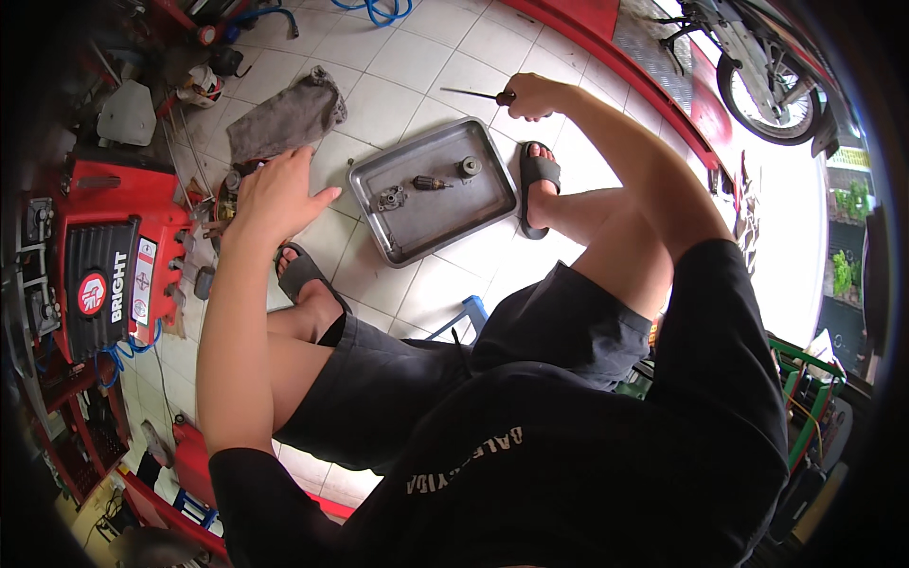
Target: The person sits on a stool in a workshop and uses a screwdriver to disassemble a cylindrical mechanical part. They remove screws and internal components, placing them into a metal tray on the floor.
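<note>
My right hand (538,97) is closed around the dark handle of a screwdriver (473,93), its thin shaft pointing left over the floor beyond the tray. With thumb apart and fingers extended, my left hand (281,197) is open above the floor left of the tray, near a crumpled grey rag (287,115). Whatever lies directly under that palm is hidden. Between my feet rests a shallow metal tray (445,234). In it are a small motor armature (431,183), a short metal cylinder (468,168) and an irregular metal part (390,197).
A red and black machine (104,275) stands at the left, with small items and thin rods beside it. A motorcycle wheel (769,99) is at the far right, past a red raised edge (653,109). Blue hose (377,11) curls on the far tiles.
</note>
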Demonstrator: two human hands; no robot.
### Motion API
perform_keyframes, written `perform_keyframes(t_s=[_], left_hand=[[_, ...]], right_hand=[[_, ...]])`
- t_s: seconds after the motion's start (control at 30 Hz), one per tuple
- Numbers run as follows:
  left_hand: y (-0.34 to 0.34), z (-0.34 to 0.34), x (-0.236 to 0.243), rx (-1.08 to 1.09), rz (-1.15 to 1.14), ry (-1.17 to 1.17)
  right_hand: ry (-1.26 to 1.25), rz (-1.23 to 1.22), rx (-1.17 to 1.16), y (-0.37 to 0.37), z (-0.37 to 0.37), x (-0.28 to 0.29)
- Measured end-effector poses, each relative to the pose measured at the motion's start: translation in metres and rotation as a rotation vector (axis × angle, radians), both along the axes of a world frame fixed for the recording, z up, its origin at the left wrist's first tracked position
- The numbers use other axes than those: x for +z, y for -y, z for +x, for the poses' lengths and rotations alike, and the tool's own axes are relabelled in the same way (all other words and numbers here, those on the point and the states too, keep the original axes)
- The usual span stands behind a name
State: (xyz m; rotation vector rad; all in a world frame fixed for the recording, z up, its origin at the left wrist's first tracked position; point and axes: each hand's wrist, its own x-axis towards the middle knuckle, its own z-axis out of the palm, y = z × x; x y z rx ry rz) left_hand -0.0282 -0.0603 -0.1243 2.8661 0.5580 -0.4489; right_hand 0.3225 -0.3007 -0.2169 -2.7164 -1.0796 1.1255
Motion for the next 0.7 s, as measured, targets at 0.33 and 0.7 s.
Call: perform_keyframes(t_s=[0.33, 0.7], left_hand=[[0.019, -0.009, 0.005, -0.056, -0.117, 0.000], [0.026, -0.020, -0.029, -0.065, -0.145, -0.146]], right_hand=[[0.218, -0.201, 0.407, 0.008, -0.095, 0.019], [0.188, -0.262, 0.414, -0.003, -0.084, -0.001]])
